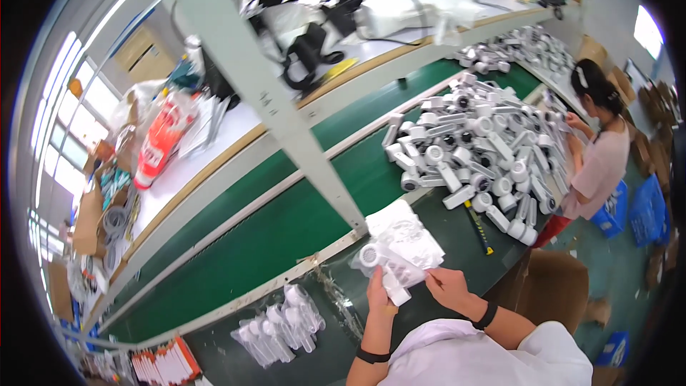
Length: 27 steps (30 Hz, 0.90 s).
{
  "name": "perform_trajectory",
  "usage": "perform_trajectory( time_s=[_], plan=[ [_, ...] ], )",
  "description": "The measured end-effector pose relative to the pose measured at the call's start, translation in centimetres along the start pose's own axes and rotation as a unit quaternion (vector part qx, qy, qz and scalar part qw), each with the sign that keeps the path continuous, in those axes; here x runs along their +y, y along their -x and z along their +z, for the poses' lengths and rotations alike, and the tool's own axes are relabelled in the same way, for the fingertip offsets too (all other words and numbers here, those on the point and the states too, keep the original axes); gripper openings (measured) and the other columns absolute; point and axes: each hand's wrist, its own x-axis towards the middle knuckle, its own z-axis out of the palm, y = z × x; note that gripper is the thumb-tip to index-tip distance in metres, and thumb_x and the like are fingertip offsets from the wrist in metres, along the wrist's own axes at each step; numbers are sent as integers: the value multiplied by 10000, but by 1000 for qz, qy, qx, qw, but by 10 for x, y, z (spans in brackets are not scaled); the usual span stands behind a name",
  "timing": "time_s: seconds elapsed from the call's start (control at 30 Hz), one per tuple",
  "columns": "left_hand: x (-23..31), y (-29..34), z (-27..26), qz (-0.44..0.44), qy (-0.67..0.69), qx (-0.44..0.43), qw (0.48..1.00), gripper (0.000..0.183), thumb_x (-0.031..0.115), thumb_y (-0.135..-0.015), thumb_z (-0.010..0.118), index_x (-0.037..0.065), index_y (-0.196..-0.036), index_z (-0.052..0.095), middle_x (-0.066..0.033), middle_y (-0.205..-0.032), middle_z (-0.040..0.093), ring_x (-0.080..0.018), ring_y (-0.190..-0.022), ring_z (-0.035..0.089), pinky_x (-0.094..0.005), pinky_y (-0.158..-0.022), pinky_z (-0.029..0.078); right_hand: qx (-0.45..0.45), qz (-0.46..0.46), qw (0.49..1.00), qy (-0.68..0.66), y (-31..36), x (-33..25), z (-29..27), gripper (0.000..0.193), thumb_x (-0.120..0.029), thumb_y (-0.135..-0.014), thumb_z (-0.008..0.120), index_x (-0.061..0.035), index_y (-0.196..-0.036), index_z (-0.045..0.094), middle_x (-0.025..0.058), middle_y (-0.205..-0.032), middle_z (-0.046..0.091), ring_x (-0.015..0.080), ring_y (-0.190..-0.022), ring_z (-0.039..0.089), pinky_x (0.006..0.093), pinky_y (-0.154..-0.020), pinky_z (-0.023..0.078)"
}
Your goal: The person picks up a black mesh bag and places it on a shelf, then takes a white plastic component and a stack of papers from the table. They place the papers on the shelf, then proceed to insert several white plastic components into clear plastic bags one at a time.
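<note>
My left hand [380, 294] is closed round the handle of a white handheld fan [394, 287] with a round head. A clear plastic bag [404, 266] lies against the fan, and my right hand [450, 290] pinches its edge with thumb and fingers. Just beyond my hands a stack of clear and white plastic bags [418, 232] rests on the dark green table [457, 225]. Left of my left hand, several bagged fans [279, 329] lie side by side. How far the fan is inside the bag I cannot tell.
A big heap of loose white fans [486, 143] covers the table ahead right, beside a yellow-black strip tool [479, 229]. A co-worker [600, 150] handles things there. A green conveyor belt [236, 257] runs behind a slanting metal post [286, 114]. A cardboard box [550, 289] stands at right.
</note>
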Motion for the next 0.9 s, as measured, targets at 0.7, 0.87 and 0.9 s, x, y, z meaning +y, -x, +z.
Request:
perform_trajectory(
  time_s=[0.7, 0.87, 0.9],
  plan=[
    [93, 32, -151, 392, -729, 322, 460, 396, 159, -735, 715, 25, -1078, 568, -152, -1119, 570, -348, -1068, 523, -431, -910, 423, -112, 195, 959, -172, 11, 41, -10, 195, -90, -870, 590, 27, -1014, 652, 77, -782, 692, 102, -680, 640, 229, -625, 507],
    [87, 57, -107, 482, -683, 323, 443, 399, 158, -719, 737, -12, -1041, 573, -191, -1120, 513, -366, -1066, 474, -454, -925, 389, -27, 204, 976, -71, 4, 71, -28, 199, -173, -841, 628, -26, -966, 677, 91, -739, 670, 131, -629, 627, 265, -594, 492],
    [81, 56, -101, 521, -679, 289, 430, 369, 125, -721, 731, -11, -1028, 578, -165, -1073, 533, -311, -978, 516, -414, -863, 420, 34, 219, 974, -55, 1, 80, -33, 205, -205, -824, 643, -47, -949, 684, 115, -735, 659, 149, -618, 621, 288, -583, 481]
  ],
)
